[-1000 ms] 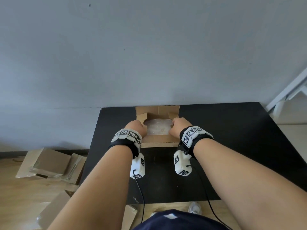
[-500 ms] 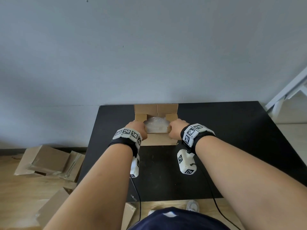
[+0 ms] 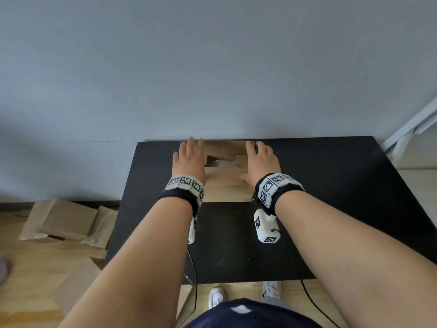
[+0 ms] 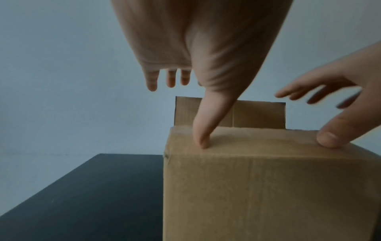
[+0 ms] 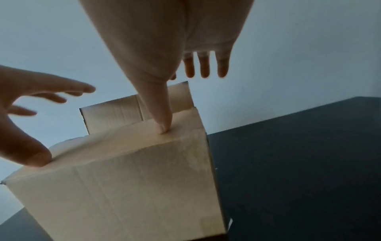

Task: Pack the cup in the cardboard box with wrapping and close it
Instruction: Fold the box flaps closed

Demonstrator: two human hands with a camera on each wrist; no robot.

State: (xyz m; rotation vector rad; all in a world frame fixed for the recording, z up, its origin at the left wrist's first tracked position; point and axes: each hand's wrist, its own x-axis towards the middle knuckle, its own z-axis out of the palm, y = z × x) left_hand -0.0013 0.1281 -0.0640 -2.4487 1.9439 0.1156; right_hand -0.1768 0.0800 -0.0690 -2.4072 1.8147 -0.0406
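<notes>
head view, two hands (image 3: 189, 162) (image 3: 260, 160), one cardboard box (image 3: 227, 185)

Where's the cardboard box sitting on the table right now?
In the head view the cardboard box sits at the far middle edge of the black table, by the wall, between the left hand and right hand.
</notes>
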